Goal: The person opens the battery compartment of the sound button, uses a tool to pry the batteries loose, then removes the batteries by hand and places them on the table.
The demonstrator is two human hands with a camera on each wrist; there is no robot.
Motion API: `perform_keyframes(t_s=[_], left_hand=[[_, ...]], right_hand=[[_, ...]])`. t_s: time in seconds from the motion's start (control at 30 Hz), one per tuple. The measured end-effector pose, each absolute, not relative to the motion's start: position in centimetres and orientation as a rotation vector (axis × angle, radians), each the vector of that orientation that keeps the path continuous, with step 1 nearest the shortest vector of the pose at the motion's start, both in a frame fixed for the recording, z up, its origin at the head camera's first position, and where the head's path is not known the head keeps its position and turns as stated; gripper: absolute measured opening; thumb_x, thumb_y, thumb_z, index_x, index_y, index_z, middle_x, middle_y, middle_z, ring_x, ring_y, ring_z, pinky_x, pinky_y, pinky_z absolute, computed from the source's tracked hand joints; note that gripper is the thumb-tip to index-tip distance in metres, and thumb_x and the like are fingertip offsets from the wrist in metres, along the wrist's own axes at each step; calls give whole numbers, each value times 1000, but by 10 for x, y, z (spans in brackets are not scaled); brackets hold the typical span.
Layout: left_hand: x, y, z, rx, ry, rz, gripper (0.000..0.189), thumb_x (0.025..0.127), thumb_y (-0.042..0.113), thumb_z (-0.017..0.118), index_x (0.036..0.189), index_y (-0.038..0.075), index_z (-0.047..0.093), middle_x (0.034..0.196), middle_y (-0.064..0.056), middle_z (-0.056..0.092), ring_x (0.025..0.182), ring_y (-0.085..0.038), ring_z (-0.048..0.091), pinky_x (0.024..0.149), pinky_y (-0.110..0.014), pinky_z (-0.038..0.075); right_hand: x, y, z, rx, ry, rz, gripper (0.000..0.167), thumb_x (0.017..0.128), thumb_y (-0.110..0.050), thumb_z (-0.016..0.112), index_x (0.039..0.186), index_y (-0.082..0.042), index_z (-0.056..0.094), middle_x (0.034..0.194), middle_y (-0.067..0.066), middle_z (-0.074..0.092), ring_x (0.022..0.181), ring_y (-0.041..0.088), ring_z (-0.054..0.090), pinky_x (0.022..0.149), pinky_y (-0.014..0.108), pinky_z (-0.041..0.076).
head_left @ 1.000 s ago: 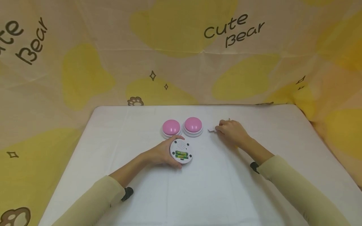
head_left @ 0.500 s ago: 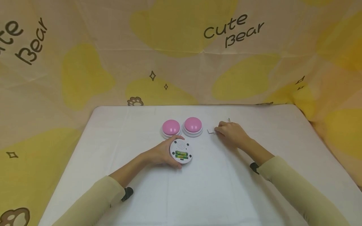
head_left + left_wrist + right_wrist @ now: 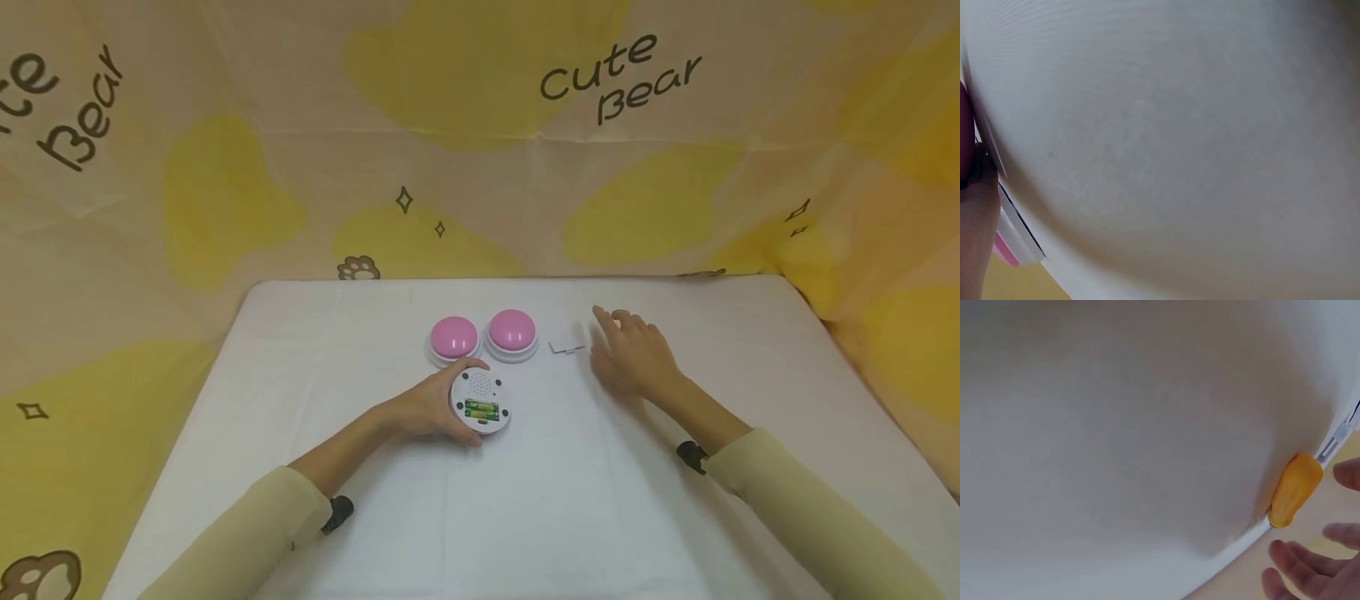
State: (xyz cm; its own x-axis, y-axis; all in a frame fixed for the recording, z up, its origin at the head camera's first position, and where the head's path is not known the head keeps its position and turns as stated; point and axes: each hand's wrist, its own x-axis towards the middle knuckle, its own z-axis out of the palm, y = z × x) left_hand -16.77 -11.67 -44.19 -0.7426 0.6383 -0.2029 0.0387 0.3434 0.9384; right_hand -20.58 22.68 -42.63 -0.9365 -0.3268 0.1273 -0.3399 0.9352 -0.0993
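My left hand (image 3: 431, 407) grips a round push button (image 3: 480, 385) by its rim, white underside up. Two green-and-yellow batteries (image 3: 482, 410) lie in its open compartment. In the left wrist view its pink dome (image 3: 965, 134) shows at the left edge beside the fingers. My right hand (image 3: 636, 354) hovers with fingers spread, holding nothing, just right of a small white battery cover (image 3: 567, 346) on the table. In the right wrist view, an orange handle (image 3: 1296, 490), like a screwdriver's, lies near the fingertips; the hand hides it in the head view.
Two more pink-domed buttons, a left one (image 3: 453, 338) and a right one (image 3: 512, 332), stand dome up behind the held one. A white cloth covers the table (image 3: 360, 517). A yellow patterned curtain (image 3: 480, 167) hangs behind the table's far edge.
My right hand has let go of the white battery cover, moved a little right and spread its fingers. The cover stays on the table. My left hand and its button have not moved.
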Motion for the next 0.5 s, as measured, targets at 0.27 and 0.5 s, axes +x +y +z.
perform_keyframes(t_s=[0.27,0.5], left_hand=[[-168,-116,-443,602,2070,1429,101,64,13,94,146,18,36,131,-1,55,120,-20,52,104,-41,41],[-168,-116,-442,598,2060,1437,100,64,11,94,146,18,36,131,-1,55,120,-21,52,103,-40,42]], right_hand=[[-195,234,-426,408,-3105,241,54,94,-21,58,142,2,48,114,27,62,93,39,63,71,51,53],[-195,237,-429,457,-3091,259,31,93,-18,62,118,1,64,100,20,64,81,32,62,64,45,52]])
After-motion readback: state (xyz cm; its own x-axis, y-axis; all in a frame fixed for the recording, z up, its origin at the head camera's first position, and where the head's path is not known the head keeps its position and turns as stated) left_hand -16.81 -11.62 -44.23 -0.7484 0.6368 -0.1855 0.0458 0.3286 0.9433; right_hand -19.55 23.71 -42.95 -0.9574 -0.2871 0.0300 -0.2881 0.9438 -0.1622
